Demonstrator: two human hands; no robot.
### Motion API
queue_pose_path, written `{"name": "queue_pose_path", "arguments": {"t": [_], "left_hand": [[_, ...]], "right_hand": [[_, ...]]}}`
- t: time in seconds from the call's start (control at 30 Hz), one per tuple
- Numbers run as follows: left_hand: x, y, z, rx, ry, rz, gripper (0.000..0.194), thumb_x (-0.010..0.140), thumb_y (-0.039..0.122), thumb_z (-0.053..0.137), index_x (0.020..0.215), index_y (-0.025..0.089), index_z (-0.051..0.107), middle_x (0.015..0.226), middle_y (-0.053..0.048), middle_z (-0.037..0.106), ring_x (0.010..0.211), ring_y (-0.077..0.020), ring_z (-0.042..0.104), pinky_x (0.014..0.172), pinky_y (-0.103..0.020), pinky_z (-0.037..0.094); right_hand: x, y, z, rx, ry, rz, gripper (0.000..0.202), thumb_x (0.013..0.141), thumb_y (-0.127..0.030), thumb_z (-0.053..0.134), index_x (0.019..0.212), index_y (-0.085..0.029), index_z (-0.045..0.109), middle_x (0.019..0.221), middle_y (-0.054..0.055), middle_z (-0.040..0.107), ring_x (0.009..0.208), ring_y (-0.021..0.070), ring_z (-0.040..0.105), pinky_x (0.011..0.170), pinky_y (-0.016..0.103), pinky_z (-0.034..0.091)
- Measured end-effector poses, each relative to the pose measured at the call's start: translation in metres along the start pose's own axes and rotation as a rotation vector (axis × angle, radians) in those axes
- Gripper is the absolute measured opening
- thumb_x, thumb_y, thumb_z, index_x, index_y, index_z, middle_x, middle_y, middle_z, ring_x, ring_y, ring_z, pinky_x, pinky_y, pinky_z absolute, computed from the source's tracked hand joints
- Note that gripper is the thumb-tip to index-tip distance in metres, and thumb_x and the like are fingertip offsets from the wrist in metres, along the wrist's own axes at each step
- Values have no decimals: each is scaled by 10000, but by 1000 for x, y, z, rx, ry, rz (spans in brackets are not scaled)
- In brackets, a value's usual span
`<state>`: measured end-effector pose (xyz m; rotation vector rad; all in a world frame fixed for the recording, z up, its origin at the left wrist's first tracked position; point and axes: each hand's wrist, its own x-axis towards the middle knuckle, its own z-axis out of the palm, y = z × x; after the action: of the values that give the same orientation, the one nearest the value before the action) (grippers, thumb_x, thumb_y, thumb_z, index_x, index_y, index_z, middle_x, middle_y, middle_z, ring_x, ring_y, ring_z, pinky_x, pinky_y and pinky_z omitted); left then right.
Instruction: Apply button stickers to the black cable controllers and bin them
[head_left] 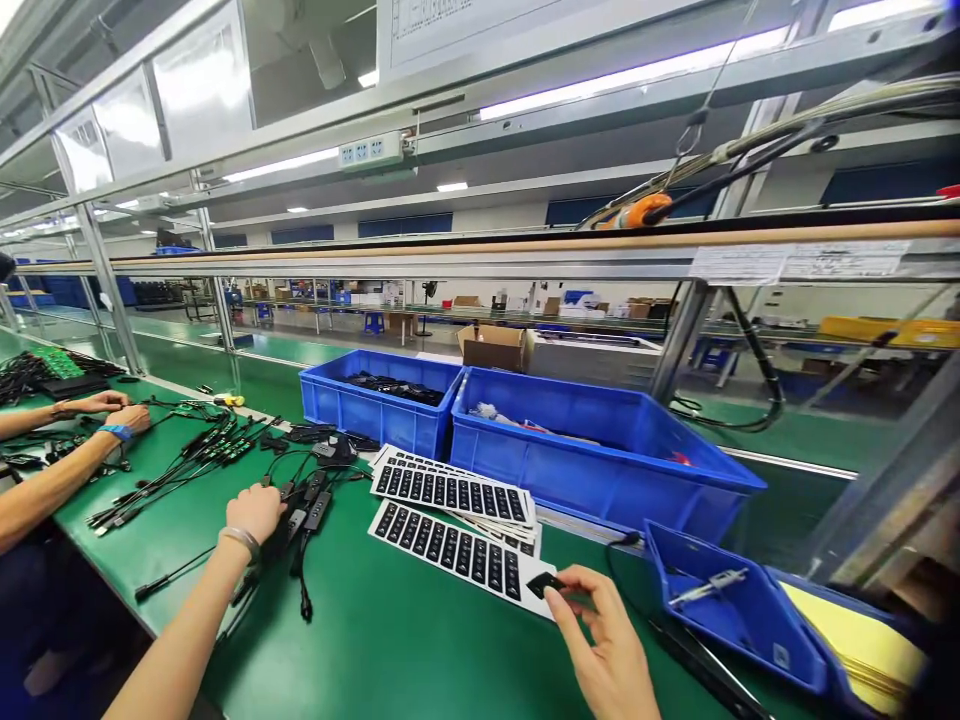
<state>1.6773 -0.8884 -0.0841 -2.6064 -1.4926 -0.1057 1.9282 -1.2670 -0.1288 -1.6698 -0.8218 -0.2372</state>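
My right hand (600,635) pinches a small black sticker (544,585) between thumb and forefinger, over the bare right end of a white label sheet (450,552) with a row of black stickers. My left hand (257,515) is at the left edge of a pile of black cables with small inline control boxes (319,508). Its fingers are curled in and partly hidden, so what they hold cannot be made out. More sticker sheets (450,492) lie stacked just behind the front sheet.
Two blue bins (382,405) (585,450) stand behind the sheets. A small blue tray (731,610) holds a metal tool at right, beside yellow sheets (855,640). At left, another person's hands (124,415) work near cables with green boards (217,440) on the green table (420,650).
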Motion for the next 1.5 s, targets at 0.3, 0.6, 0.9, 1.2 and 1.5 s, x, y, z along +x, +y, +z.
{"name": "queue_pose_path", "arguments": {"t": [0.3,0.6,0.9,1.2,1.5], "left_hand": [[-13,20,-38,-353,236,87,458,929,448,273,1162,85,429,983,-191,624,855,-343,644,724,-434,484],[-85,201,-46,-2079,-725,257,428,721,278,716,1086,193,511,884,-6,584,739,-108,559,641,-216,454],[-147,239,13,-1895,-1248,398,745,753,274,742,1359,253,309,1060,-91,623,828,-194,666,711,-310,495],[-154,235,13,-1944,-1404,448,703,690,190,791,1299,213,440,1078,-126,647,890,-232,679,831,-371,498],[-154,236,13,-1939,-1441,423,692,675,202,810,1270,185,458,979,-102,680,844,-226,691,794,-372,518]], "right_hand": [[0,-14,-11,130,117,124,292,859,-443,565,1036,-221,499,951,55,523,862,195,546,702,310,512],[-1,-11,-17,378,176,237,234,895,-423,542,1037,-250,475,846,-18,445,584,93,459,553,246,446],[-16,-15,6,547,-17,401,200,864,-379,603,939,-224,502,778,-30,451,548,74,376,434,180,317],[-26,-19,14,473,-120,435,196,837,-356,629,944,-217,543,748,-22,472,568,86,418,423,181,326],[-27,-21,15,494,-175,466,214,808,-358,661,920,-207,559,712,-41,452,514,66,384,434,182,342]]}}
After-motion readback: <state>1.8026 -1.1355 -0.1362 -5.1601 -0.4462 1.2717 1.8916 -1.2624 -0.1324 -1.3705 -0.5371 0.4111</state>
